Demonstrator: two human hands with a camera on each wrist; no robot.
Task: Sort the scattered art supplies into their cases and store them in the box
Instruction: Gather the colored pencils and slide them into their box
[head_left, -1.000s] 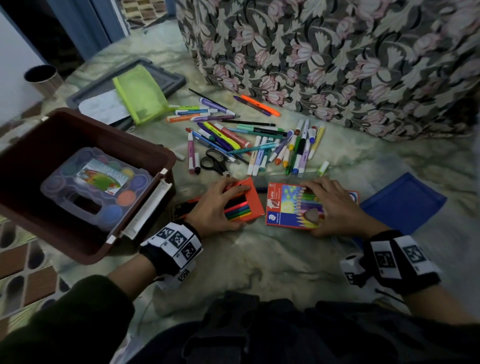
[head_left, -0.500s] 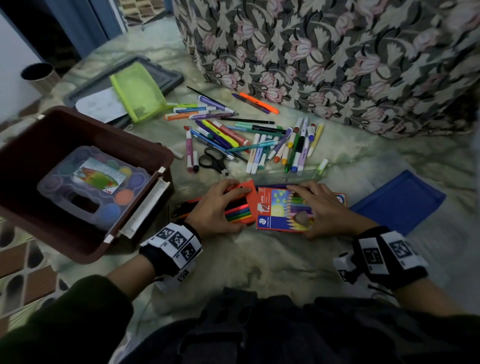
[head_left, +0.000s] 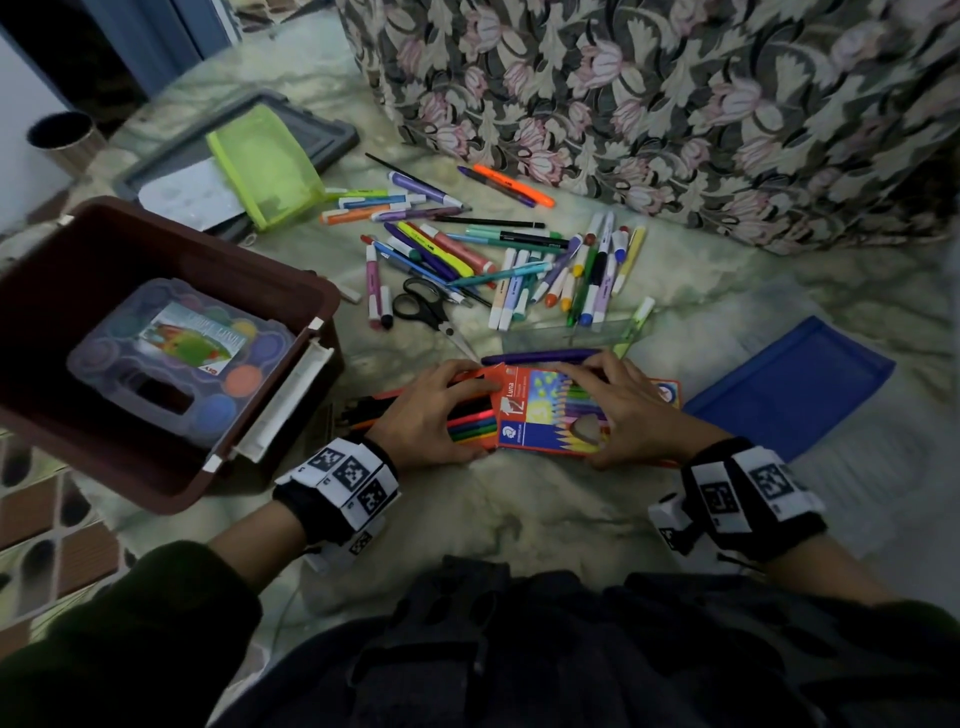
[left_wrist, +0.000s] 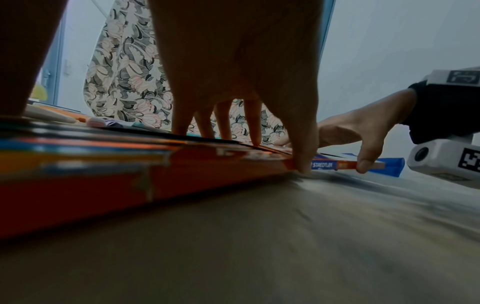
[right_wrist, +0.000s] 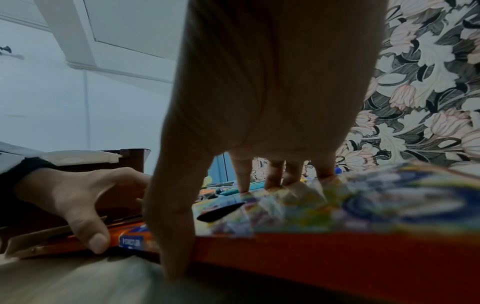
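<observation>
Head view: left hand (head_left: 434, 415) grips pencil tray (head_left: 470, 423), right hand (head_left: 631, 415) grips its sleeve (head_left: 540, 415). Wrist views show thumbs pinching edges. 1 scissors (head_left: 423, 309), 1 box (head_left: 156, 353).

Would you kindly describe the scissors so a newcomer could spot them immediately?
Start at the brown box on the left and look right to the scattered pens. At the pile's near-left edge lie the scissors: the only black-handled, metal-bladed item among coloured barrels.

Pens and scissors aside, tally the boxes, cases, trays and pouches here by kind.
Brown storage box: 1
Paint set case: 1
Green mesh pouch: 1
Coloured-pencil box: 1
Blue tray: 1
Grey tray: 1
Apparent clear case: 1
Total: 7
</observation>
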